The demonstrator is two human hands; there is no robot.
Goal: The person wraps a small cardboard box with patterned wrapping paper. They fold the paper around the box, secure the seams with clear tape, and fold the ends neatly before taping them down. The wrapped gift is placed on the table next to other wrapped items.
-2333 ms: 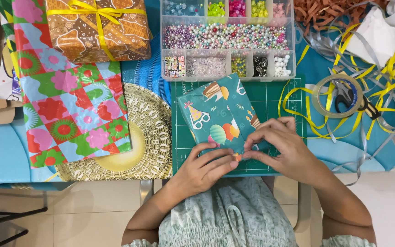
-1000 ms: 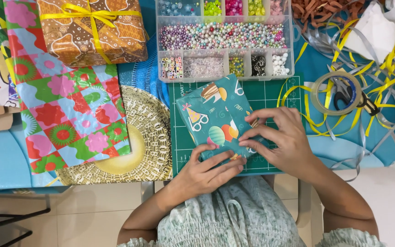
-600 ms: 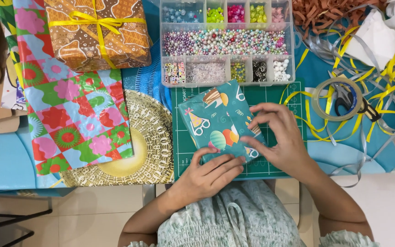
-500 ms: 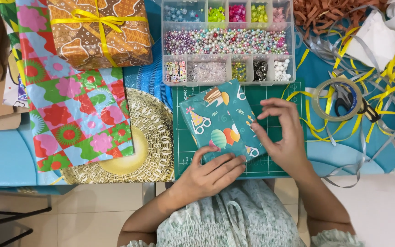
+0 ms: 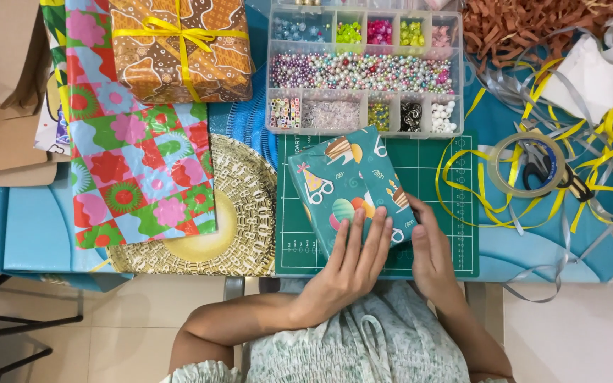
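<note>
On the green mat [image 5: 441,177], both flat, open hands [image 5: 352,266] [image 5: 431,252] cover the teal gift's [image 5: 345,184] near edge.

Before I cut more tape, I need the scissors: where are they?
In the head view, the scissors lie on the table's right side, inside the clear tape roll, among yellow ribbon, right of the green cutting mat.

My bench [image 5: 30,234], blue cover: green cutting mat [image 5: 448,213], bead organiser [image 5: 363,71], gold doily [image 5: 228,220], tape roll [image 5: 526,164], ribbons [image 5: 590,135].
</note>
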